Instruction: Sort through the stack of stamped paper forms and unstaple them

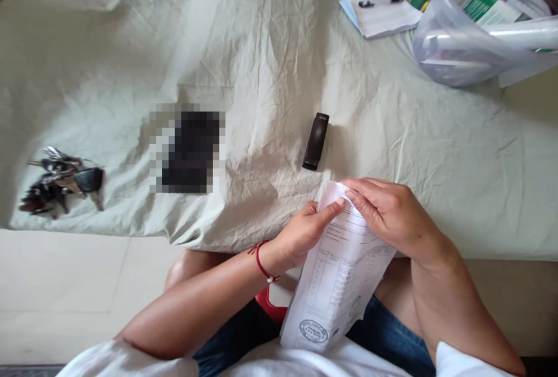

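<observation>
Holding a white printed paper form with a round stamp [337, 278] over the lap, the left hand [305, 232] pinches its top edge between thumb and forefinger, while the right hand [387, 211] closes its fingertips on the same top corner. The step in hand appears to be squaring the corner. A small black stapler [316, 140] lies just beyond both hands on the wrinkled pale bedsheet [261, 46]; any next move would call for freeing one hand.

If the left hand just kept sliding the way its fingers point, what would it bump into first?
The left hand points right and slightly up along the top edge of the printed paper, so it would likely meet the fingertips of the right hand first, pinching the same corner.
</observation>
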`<control>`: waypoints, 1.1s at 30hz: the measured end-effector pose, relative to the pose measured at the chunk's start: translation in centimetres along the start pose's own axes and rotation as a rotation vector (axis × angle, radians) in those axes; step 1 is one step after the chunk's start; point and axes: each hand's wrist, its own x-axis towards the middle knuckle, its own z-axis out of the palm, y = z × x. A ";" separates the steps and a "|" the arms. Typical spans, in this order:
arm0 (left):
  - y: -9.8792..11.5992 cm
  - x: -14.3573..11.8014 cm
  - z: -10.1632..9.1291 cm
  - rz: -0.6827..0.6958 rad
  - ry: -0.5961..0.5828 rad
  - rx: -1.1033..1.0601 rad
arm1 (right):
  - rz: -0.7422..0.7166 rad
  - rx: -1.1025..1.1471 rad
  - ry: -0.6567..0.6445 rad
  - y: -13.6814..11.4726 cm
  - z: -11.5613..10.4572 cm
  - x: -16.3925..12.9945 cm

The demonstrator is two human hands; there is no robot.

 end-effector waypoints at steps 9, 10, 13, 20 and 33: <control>0.5 -0.4 -0.2 0.015 -0.072 0.009 | -0.092 0.116 0.158 -0.2 0.9 0.8; 0.5 -0.5 -0.2 0.008 -0.074 0.004 | -0.102 0.123 0.156 -0.2 1.0 1.0; 0.4 -0.5 -0.3 -0.008 -0.082 -0.007 | -0.105 0.150 0.145 -0.2 1.1 1.2; 0.6 -0.5 -0.5 -0.006 -0.073 0.002 | -0.088 0.224 0.129 0.2 1.3 1.6; 0.9 -0.6 -0.6 0.023 -0.058 0.101 | -0.084 0.234 0.072 0.2 1.1 2.2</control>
